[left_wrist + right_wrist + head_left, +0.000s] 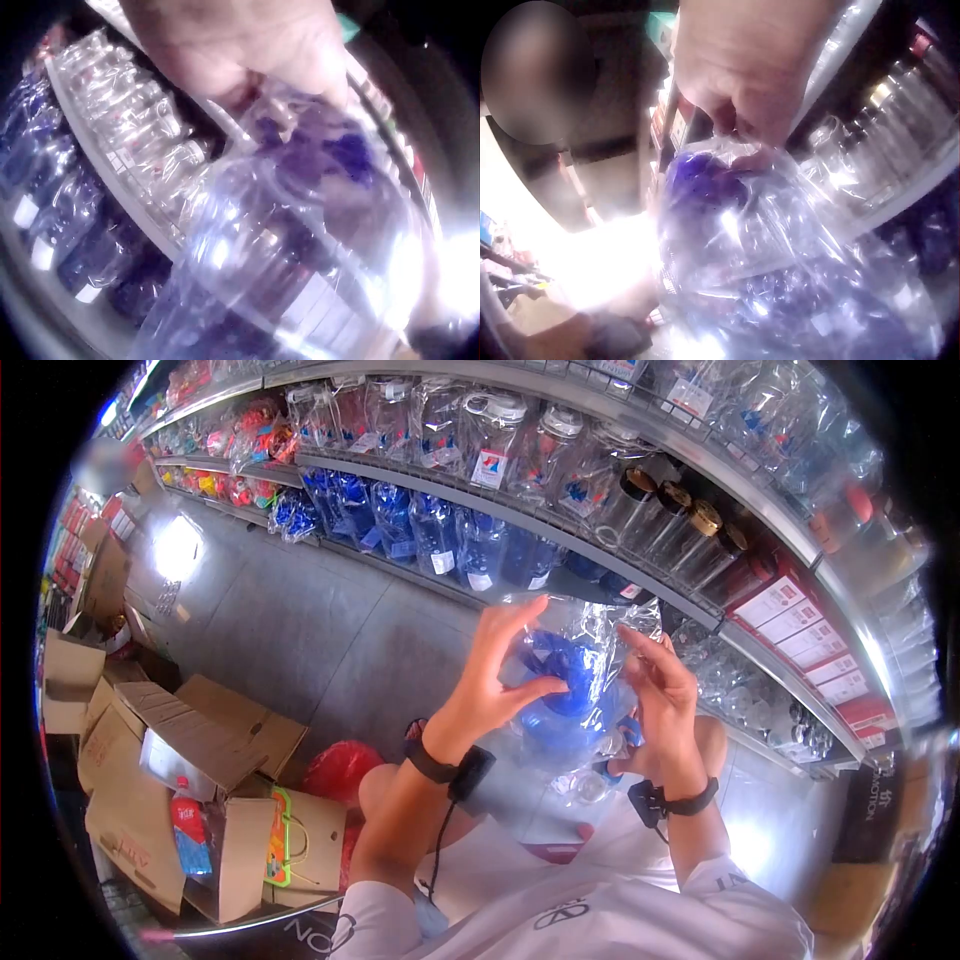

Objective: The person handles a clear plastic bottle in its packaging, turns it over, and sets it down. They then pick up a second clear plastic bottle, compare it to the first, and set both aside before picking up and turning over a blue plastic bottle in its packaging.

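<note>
A blue plastic bottle (565,725) in a clear plastic bag (596,622) is held up in front of the person's lap. My left hand (488,675) holds it from the left, thumb over the bottle's blue top and fingers spread along the bag. On the right side, my right hand (665,705) pinches the crinkled bag with bent fingers. In the left wrist view, a pale label (319,311) shows through the film of the bottle's side. The right wrist view has the fingertips right at the gathered bag top, above the dark blue part (697,180).
Shelves ahead hold bagged blue bottles (435,530), clear jugs with white lids (493,435) and gold-lidded jars (705,520). Opened cardboard boxes (130,800), one with a red-labelled bottle (188,820), stand at left. A red round thing (345,770) is beside the knee.
</note>
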A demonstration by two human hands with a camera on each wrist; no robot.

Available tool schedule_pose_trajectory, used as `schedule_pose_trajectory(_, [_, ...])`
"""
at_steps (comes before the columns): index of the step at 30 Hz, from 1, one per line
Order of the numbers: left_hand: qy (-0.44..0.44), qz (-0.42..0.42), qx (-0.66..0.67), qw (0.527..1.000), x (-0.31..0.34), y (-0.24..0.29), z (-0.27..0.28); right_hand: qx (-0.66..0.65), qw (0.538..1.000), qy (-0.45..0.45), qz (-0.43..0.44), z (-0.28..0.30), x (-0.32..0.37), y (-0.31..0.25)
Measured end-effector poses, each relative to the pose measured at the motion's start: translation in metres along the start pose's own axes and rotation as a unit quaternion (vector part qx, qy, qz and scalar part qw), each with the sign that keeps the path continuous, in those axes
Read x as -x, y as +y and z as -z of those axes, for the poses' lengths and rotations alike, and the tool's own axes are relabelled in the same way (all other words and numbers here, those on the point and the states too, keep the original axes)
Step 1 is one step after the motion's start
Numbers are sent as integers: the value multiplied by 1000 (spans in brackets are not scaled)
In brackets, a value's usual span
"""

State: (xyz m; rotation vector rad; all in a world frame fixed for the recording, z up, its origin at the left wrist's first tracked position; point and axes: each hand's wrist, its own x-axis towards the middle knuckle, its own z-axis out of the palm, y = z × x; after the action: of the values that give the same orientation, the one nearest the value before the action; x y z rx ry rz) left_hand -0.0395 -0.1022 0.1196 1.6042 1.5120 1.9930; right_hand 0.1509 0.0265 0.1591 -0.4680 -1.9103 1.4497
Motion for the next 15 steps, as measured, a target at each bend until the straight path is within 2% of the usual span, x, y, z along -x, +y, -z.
schedule_pose_trajectory(2, [-45,52,47,997,-2,-1,6,21,1000,-4,-11,-1,-1,-11])
schedule_pose_trajectory(5, [-95,107,2,990,-5,4,11,19,1000,-3,-20,-1,0,-13])
schedule_pose_trajectory(8, [-109,128,27,985,-2,-3,9,28,999,-4,-31,4,1,-18])
schedule_pose_trajectory(11, [-116,58,-48,990,3,-14,9,49,998,-3,-27,6,1,-20])
schedule_pose_trajectory(14, [-58,-49,-6,997,0,-13,-3,62,998,-11,-6,-1,0,-30])
schedule_pose_trajectory(15, [-57,-50,9,997,1,-12,-5,108,994,-25,-4,1,1,-32])
